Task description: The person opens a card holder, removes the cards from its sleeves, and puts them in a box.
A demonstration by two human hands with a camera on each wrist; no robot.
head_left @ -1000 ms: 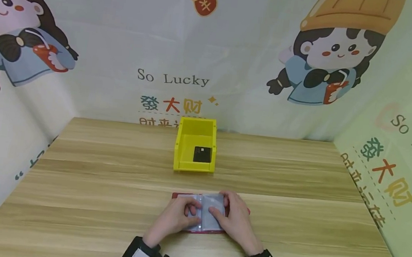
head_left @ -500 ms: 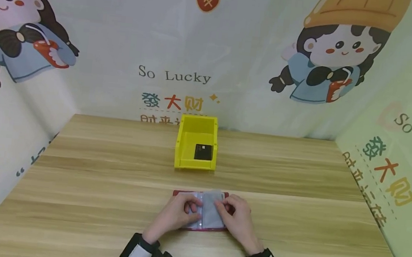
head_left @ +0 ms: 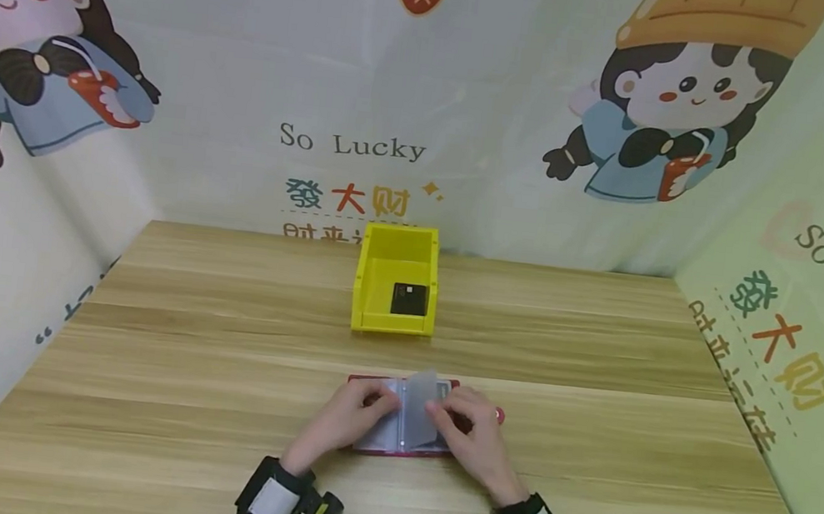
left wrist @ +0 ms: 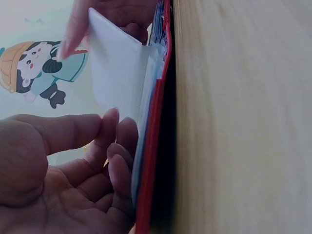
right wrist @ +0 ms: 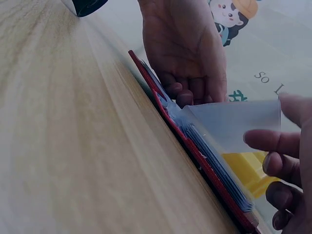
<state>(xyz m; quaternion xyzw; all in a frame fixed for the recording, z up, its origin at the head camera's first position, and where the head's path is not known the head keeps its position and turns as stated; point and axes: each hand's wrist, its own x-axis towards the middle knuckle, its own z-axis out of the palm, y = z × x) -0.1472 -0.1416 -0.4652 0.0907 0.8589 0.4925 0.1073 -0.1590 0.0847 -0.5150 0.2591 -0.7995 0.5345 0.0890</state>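
Note:
A small card holder with a red cover (head_left: 399, 455) lies spread on the table, its clear plastic sleeves facing up. My right hand (head_left: 475, 433) pinches the free edge of one sleeve (right wrist: 234, 122) between thumb and forefinger, and this leaf stands up from the stack. Below it, several more sleeves (right wrist: 217, 161) lie against the right side of the cover. My left hand (head_left: 346, 412) rests on the left half with fingers loosely bent; in the left wrist view its thumb and forefinger tips meet close to the raised leaf. That hand hides part of the left pages.
Beyond the holder stands a yellow bin (head_left: 391, 324) with a flat black item (head_left: 408, 299) inside. The wooden table (head_left: 226, 304) ends at a printed cloth backdrop (head_left: 489, 173) behind and at both sides. Each wrist wears a strapped camera.
My right hand has lifted the sleeve from lying nearly flat and turned it leftward, so it now stands up. The left hand has shifted slightly to the left. The head view has tilted slightly.

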